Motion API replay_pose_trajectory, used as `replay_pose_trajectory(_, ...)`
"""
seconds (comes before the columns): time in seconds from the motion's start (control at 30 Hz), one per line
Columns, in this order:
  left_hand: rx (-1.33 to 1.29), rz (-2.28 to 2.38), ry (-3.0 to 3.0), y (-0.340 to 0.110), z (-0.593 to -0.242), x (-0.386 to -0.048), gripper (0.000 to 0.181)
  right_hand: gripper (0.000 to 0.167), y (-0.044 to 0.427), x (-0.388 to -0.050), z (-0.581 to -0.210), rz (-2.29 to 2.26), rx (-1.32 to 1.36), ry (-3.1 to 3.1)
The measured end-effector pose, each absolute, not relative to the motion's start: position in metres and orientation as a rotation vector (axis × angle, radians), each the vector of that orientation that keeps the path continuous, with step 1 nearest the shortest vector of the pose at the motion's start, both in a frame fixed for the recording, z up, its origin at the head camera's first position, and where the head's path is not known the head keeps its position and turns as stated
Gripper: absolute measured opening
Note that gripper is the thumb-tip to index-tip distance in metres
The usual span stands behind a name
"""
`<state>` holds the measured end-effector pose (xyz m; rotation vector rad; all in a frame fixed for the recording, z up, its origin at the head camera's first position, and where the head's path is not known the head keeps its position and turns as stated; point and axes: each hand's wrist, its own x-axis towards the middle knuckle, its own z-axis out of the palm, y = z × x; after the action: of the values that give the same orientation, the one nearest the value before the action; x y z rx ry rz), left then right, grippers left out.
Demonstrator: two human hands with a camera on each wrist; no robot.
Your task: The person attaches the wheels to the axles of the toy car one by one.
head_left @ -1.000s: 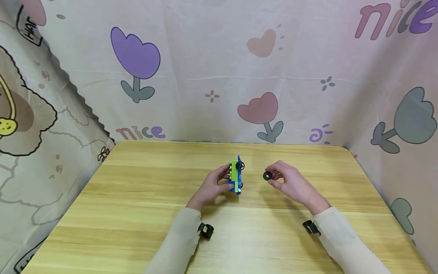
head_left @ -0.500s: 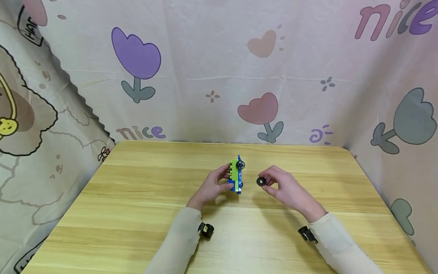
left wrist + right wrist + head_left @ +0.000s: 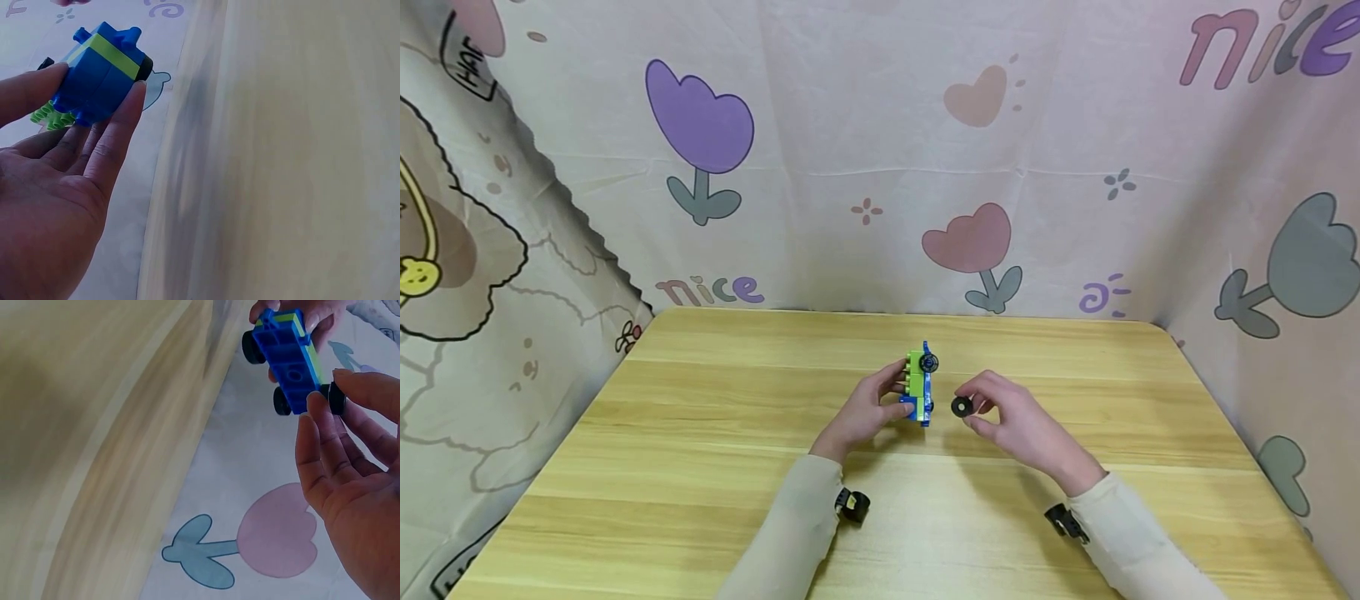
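Note:
A toy car of blue and lime-green building blocks (image 3: 916, 385) is gripped by my left hand (image 3: 862, 414), thumb on one side and fingers on the other. It is tipped on its side above the table, studs toward the left palm. Its blue underside (image 3: 292, 372) faces the right hand. Black wheels (image 3: 253, 347) sit along one edge, and a dark wheel (image 3: 928, 363) shows at the car's far end. My right hand (image 3: 1015, 421) pinches a small black tyre (image 3: 962, 407) between thumb and fingers. In the head view a small gap separates tyre and car.
Both hands are over a light wooden table (image 3: 715, 408). A printed cloth (image 3: 820, 233) hangs behind its back edge and along both sides. Small black cameras (image 3: 853, 506) are worn at the wrists.
My right hand has moved left and nearer the body with the tyre, closing the distance to the car. The left hand and the car have stayed almost still.

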<state>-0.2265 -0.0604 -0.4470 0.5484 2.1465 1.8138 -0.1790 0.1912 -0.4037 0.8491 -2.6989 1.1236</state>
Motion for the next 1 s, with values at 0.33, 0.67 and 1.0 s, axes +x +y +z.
replay_pose_trajectory(0.33, 0.551, 1.793, 2.137, -0.058, -0.435, -0.223, 0.071, 0.031, 0.181, -0.177, -0.407, 1.124, 0.879, -2.640)
replay_pose_trajectory(0.67, 0.579, 1.803, 2.164, -0.061, -0.448, -0.225, 0.070, 0.030, 0.171, -0.177, -0.415, 1.137, 0.896, -2.647)
replay_pose_trajectory(1.0, 0.571, 1.805, 2.155, -0.059, -0.446, -0.224, 0.069, 0.030, 0.163, -0.177, -0.418, 1.149, 0.900, -2.646)
